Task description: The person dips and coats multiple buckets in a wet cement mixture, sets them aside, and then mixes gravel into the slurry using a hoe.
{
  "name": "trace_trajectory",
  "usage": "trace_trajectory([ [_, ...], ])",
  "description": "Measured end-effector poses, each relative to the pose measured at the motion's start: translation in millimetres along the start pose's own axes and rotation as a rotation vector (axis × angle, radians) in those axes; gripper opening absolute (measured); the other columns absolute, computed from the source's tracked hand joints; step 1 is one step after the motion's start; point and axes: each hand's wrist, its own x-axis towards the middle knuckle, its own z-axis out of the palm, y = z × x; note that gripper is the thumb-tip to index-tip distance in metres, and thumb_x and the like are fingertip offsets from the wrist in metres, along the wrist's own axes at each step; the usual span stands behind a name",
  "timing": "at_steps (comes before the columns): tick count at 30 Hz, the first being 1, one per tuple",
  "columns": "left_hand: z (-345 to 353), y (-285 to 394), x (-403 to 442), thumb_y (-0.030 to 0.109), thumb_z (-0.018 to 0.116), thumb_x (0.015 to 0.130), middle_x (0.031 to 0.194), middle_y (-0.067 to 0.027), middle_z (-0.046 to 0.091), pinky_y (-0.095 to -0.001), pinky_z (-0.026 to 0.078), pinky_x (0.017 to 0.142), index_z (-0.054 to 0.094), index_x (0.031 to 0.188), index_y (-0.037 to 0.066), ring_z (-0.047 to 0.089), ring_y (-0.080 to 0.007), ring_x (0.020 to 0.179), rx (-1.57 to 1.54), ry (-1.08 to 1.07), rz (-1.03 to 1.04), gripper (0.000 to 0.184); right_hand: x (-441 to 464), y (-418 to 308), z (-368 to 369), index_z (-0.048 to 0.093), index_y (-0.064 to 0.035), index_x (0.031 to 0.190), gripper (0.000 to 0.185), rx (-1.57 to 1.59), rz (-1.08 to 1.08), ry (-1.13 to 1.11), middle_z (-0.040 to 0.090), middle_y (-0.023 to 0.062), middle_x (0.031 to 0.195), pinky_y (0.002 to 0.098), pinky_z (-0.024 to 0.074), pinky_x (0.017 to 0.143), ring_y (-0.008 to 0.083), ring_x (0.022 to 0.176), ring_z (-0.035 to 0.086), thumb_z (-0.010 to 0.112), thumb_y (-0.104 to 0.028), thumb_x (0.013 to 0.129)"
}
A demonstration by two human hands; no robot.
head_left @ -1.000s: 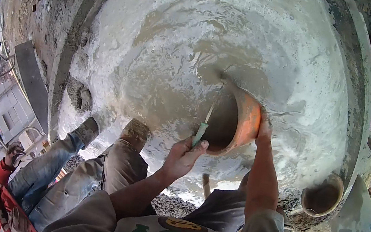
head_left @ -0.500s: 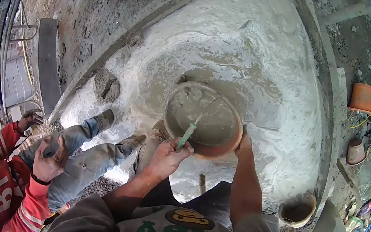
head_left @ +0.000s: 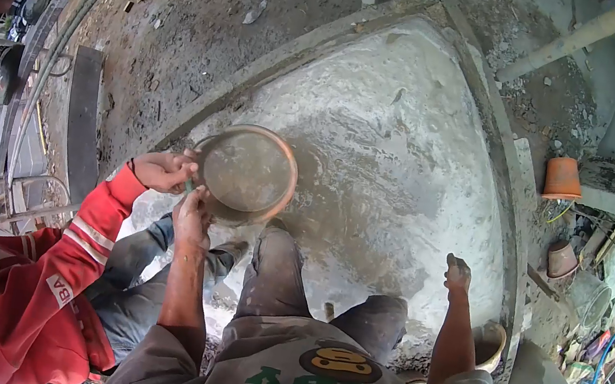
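A round orange-rimmed bucket [head_left: 294,181], grey and wet inside, is held above the wet cement at left. Pinched fingers of my left hand [head_left: 191,219] are at the green grip [head_left: 189,186] of its handle; the exact hold is partly hidden. A co-worker's hand [head_left: 163,171], from a red sleeve [head_left: 90,236], grasps the same handle just beyond mine. Out to the right, my right hand [head_left: 457,274] hangs over the pale cement [head_left: 420,204], fingers loosely bent and apart from the bucket.
Low concrete borders [head_left: 498,135] frame the cement. An orange bucket [head_left: 563,179] and a smaller pot [head_left: 561,259] lie on the right; a cream bucket [head_left: 493,344] stands near my right forearm. A dark plank [head_left: 82,119] lies at left. The co-worker is close on my left.
The bucket has moved left toward the co-worker, whose hand now grasps its handle. My right hand has let go of the rim and swung out right. The view has shifted somewhat.
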Motion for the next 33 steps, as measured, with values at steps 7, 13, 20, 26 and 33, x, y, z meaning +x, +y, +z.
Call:
trace_trajectory([
  [7,-54,-27,124,0.021,0.050,0.087,0.065,-0.0042,0.046,-0.0308,0.043,0.058,0.049,0.081,0.008,0.047,-0.0181,0.058,0.107,0.148,0.246,0.015,-85,74,-24,0.062,-0.0043,0.100,0.043,-0.007,-0.058,0.201,0.061,0.0176,0.104,0.0376,0.0424,0.087,0.0332,0.101,0.055,0.048,-0.041,0.084],
  [13,102,-54,54,0.036,0.045,0.089,0.110,-0.0107,0.053,-0.0363,0.043,0.072,0.045,0.120,0.009,0.054,-0.0261,0.093,0.866,0.075,0.146,0.041,-142,231,-34,0.058,-0.0007,0.105,0.049,0.116,0.429,0.335,0.059,0.0229,0.107,0.0393,0.0407,0.091,0.0362,0.104,0.053,0.051,-0.042,0.079],
  [20,329,-303,-133,0.029,0.059,0.086,0.102,-0.0005,0.059,-0.0240,0.040,0.072,0.053,0.117,0.009,0.055,-0.0141,0.096,1.110,-1.027,0.058,0.038,-109,386,-110,0.049,-0.0030,0.117,0.047,-0.071,0.589,0.794,0.039,0.0243,0.124,0.0410,0.0356,0.096,0.0402,0.111,0.042,0.053,-0.029,0.079],
  [26,348,-485,-262,0.035,0.057,0.086,0.103,-0.0050,0.061,-0.0273,0.043,0.072,0.055,0.115,0.011,0.057,-0.0142,0.096,1.237,-1.397,-0.190,0.038,-32,441,-176,0.044,-0.0043,0.121,0.055,0.045,0.650,0.743,0.055,0.0236,0.103,0.0424,0.0458,0.080,0.0404,0.092,0.055,0.062,-0.018,0.070],
  [33,332,-506,-253,0.046,0.062,0.080,0.105,-0.0052,0.059,-0.0331,0.045,0.070,0.054,0.116,0.011,0.055,-0.0163,0.096,1.317,-1.263,-0.290,0.051,-63,314,-175,0.055,-0.0034,0.090,0.021,0.129,0.196,0.784,0.059,0.0160,0.075,0.0374,0.0463,0.062,0.0292,0.067,0.059,0.058,-0.007,0.069],
])
